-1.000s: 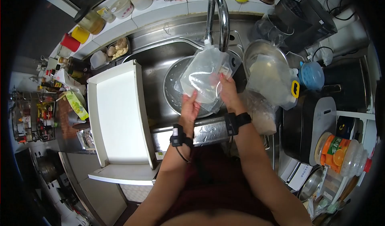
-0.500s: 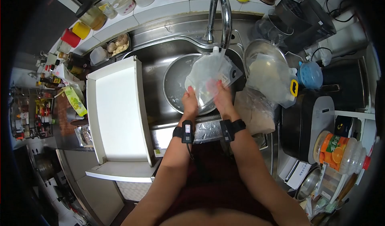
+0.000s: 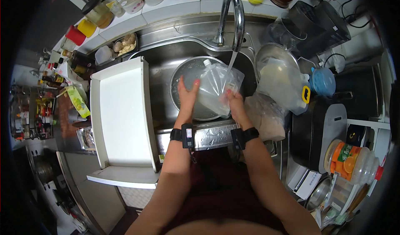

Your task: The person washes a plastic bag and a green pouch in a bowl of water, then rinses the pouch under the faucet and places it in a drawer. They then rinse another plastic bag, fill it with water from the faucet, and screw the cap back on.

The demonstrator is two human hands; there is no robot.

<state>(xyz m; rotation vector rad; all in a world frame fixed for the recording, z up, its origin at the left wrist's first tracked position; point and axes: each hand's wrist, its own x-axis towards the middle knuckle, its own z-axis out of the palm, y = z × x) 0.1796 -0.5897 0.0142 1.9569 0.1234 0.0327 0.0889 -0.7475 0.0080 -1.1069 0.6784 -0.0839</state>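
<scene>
A clear plastic pouch with a white spout (image 3: 213, 85) is tilted over a round metal basin (image 3: 178, 74) in the sink. Water runs from the curved faucet (image 3: 238, 22) onto the pouch's upper right part. My right hand (image 3: 235, 101) grips the pouch at its lower right side, thumb on top. At the pouch's left, over the basin, my left hand (image 3: 188, 94) has its thumb and fingers spread and holds nothing. Both wrists wear black straps with small devices.
A white tray-like drawer (image 3: 125, 114) lies left of the sink. To the right are another filled pouch with a yellow handle (image 3: 279, 82), a blue container (image 3: 323, 81) and a black appliance (image 3: 314, 135). Jars line the back ledge.
The pouch's spout has swung left, away from the faucet, and running water now shows. My left hand has let go of the pouch, moved up and left, and opened.
</scene>
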